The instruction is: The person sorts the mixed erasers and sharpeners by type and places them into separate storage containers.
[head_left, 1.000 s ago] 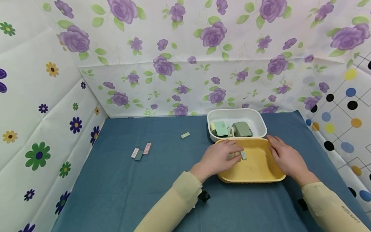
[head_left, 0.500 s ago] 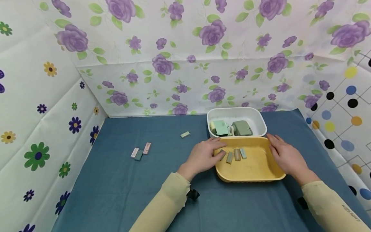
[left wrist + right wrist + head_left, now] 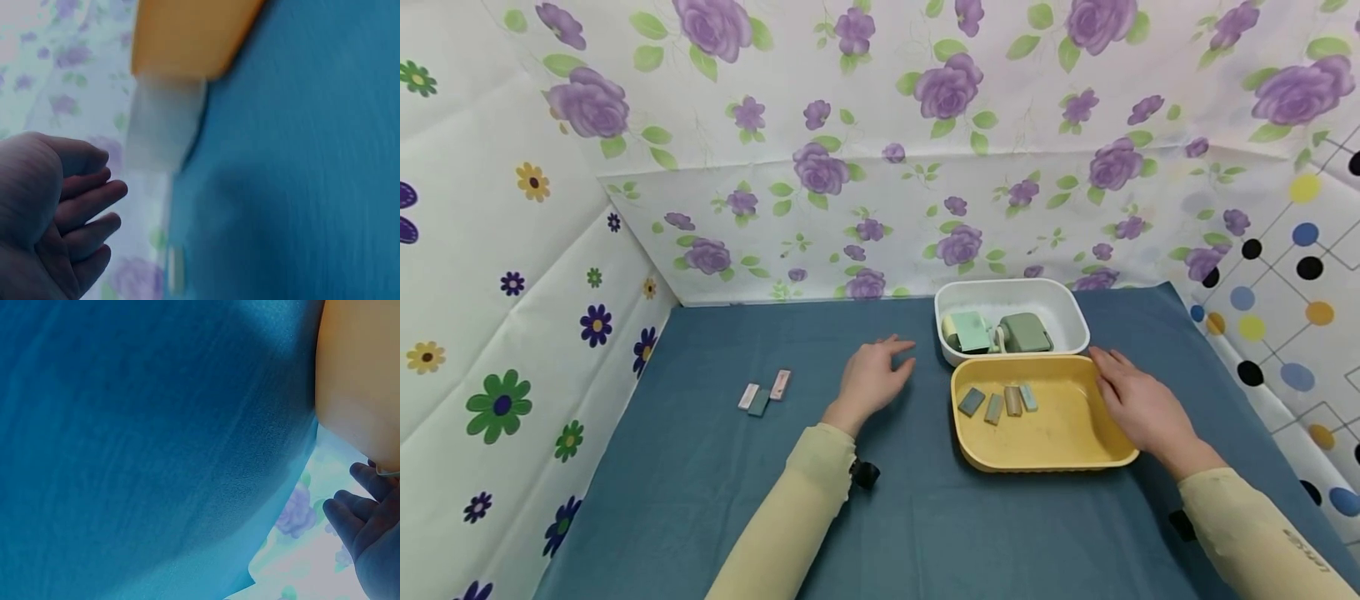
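My left hand point(image 3: 868, 379) hovers over the blue cloth left of the yellow tray point(image 3: 1045, 458), its fingers loosely bent and holding nothing. In the left wrist view a pale small block point(image 3: 176, 270) lies on the cloth below that hand point(image 3: 56, 219); in the head view the hand hides it. Inside the tray's left part lie a dark grey block point(image 3: 972, 402), an olive block point(image 3: 993, 409), a tan block point(image 3: 1013, 402) and a light blue block point(image 3: 1028, 397). My right hand point(image 3: 1142, 408) rests with fairly straight fingers at the tray's right rim.
Behind the yellow tray stands a white bin point(image 3: 1067, 321) holding a mint-green box point(image 3: 972, 332) and a grey-green case point(image 3: 1026, 333). To the left lie two pinkish blocks, one point(image 3: 781, 385) further right, around a dark teal block point(image 3: 759, 402). Flowered cloth walls point(image 3: 730, 133) border the table.
My left hand has let go of the dark grey block in the tray and moved left, out over the cloth. The right hand has stayed at the tray's rim.
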The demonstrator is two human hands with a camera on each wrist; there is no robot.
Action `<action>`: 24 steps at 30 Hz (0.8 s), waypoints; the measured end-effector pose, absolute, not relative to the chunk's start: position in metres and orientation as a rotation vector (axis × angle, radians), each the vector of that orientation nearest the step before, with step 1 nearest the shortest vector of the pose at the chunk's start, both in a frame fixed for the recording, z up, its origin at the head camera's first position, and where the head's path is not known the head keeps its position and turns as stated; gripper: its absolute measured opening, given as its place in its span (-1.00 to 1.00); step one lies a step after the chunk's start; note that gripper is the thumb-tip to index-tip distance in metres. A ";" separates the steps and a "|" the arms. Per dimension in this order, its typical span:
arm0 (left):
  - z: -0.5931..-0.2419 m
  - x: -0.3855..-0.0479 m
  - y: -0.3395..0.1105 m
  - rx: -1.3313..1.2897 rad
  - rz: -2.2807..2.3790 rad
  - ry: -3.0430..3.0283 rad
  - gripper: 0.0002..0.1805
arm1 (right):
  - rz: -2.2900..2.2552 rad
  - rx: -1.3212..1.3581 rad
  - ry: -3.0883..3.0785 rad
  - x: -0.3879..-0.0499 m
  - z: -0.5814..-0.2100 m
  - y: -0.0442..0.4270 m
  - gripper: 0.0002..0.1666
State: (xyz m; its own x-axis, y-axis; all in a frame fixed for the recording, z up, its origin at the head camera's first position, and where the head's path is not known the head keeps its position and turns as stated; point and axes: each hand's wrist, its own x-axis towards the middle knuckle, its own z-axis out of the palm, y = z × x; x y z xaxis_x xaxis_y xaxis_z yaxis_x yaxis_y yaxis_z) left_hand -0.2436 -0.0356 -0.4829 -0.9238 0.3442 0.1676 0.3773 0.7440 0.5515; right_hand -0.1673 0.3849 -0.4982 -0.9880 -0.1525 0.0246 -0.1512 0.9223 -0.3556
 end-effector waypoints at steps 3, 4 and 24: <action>-0.490 -0.252 -0.046 -0.506 -0.868 -2.935 -0.58 | -0.569 -0.248 3.077 -0.167 -0.498 0.385 -0.28; -0.492 -0.254 -0.048 -0.492 -0.857 -2.947 -0.57 | -0.570 -0.249 3.078 -0.167 -0.498 0.385 -0.28; -0.497 -0.280 -0.064 -0.502 -0.397 -3.164 -0.70 | -0.565 -0.234 3.077 -0.168 -0.498 0.384 -0.28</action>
